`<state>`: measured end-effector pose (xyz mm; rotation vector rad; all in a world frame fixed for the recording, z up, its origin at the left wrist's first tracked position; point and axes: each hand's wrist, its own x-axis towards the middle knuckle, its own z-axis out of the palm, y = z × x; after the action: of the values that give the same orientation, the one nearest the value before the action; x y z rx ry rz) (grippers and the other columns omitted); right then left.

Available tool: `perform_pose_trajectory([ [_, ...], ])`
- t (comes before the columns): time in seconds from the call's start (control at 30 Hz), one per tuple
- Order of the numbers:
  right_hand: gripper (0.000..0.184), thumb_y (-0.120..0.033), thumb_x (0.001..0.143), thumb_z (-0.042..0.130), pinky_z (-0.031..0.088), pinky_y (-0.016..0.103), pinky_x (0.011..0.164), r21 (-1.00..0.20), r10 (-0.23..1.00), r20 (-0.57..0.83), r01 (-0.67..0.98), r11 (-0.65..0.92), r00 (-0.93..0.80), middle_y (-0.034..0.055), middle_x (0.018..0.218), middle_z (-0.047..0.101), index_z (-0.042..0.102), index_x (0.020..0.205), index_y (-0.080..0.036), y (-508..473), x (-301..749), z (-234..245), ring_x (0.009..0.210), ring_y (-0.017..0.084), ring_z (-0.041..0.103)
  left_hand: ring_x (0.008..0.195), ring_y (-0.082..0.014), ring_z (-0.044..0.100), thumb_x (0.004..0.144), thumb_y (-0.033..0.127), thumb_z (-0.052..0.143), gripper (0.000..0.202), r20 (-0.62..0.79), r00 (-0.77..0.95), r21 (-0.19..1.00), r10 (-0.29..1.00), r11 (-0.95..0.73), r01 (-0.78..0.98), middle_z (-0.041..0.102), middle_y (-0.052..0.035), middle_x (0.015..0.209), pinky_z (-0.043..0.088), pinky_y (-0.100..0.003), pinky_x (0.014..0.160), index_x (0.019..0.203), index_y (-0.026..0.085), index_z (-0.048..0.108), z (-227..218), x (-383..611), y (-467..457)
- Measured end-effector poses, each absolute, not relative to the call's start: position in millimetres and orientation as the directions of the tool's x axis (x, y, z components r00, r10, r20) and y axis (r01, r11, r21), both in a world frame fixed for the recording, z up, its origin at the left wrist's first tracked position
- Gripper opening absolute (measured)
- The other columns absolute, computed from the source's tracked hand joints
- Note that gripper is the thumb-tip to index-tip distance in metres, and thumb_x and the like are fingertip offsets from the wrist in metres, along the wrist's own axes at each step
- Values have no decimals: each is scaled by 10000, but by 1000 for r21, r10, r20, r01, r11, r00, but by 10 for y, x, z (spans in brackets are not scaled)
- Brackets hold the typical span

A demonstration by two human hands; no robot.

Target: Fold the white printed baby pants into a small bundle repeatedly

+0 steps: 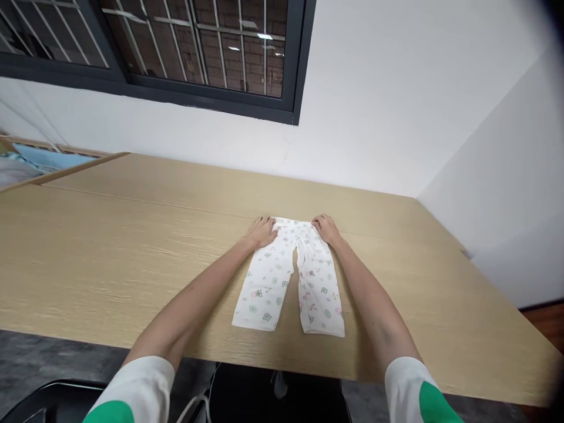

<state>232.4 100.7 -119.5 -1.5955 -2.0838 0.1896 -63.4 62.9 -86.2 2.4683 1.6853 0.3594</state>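
Observation:
A small pair of white pants [268,282] with a print of little green and pink figures lies spread on the wooden table. Its waistband points away from me and its two legs come toward me, slightly apart. My left hand [263,231] rests on the waistband's left corner, fingers laid out and thumb apart on the cloth. At the opposite corner, my right hand [325,227] lies over the edge of the waistband, its fingers somewhat bent and spread against the fabric. The right leg shows some wrinkles near the crotch.
The light wooden table [132,258] reaches the white wall [361,106] at the back. A barred window [211,53] is above it. At the far left, a wood-edged bin [79,167] holds blue and pale cloth. Black chairs [277,393] stand below the front edge.

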Motion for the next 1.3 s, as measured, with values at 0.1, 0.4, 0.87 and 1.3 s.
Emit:
perform_pose_trajectory([
  [0.1, 222, -291, 983, 525, 354, 383, 985, -448, 949, 308, 869, 212, -73, 124, 1099, 676, 715, 1008, -178, 1048, 2347, -1216, 1091, 261, 548, 1331, -386, 440, 976, 291, 446, 401, 153, 314, 250, 937, -344, 905, 483, -247, 1453, 331, -525, 1107, 1302, 78, 540, -707, -470, 539],
  [0.4, 264, -387, 936, 524, 332, 397, 919, -562, 938, 325, 822, 89, 120, 80, 971, 729, 705, 891, -200, 1014, 2373, -1275, 994, 253, 593, 711, -296, 651, 925, 660, 506, 524, 4, 763, 300, 646, -729, 616, 666, -119, 756, 520, -459, 695, 928, 173, 699, -848, 619, -1109],
  [0.87, 161, -311, 814, 603, 443, 328, 800, -725, 950, 245, 687, 45, 195, -11, 781, 689, 604, 939, -209, 1064, 2263, -1038, 775, 197, 642, 697, -216, 675, 967, 325, 432, 357, -82, 775, 507, 627, -644, 574, 712, -62, 714, 471, -340, 702, 715, 182, 641, -534, 373, -1541],
  [1.3, 244, -178, 817, 609, 514, 362, 824, -720, 971, 200, 692, 54, 133, 82, 1027, 672, 580, 1057, -210, 1225, 712, -709, 927, 259, 656, 615, -183, 592, 1042, 362, 339, 430, -45, 206, 480, 977, -160, 862, 639, -19, 645, 311, -299, 608, 690, 212, 534, -580, -1031, -2078],
])
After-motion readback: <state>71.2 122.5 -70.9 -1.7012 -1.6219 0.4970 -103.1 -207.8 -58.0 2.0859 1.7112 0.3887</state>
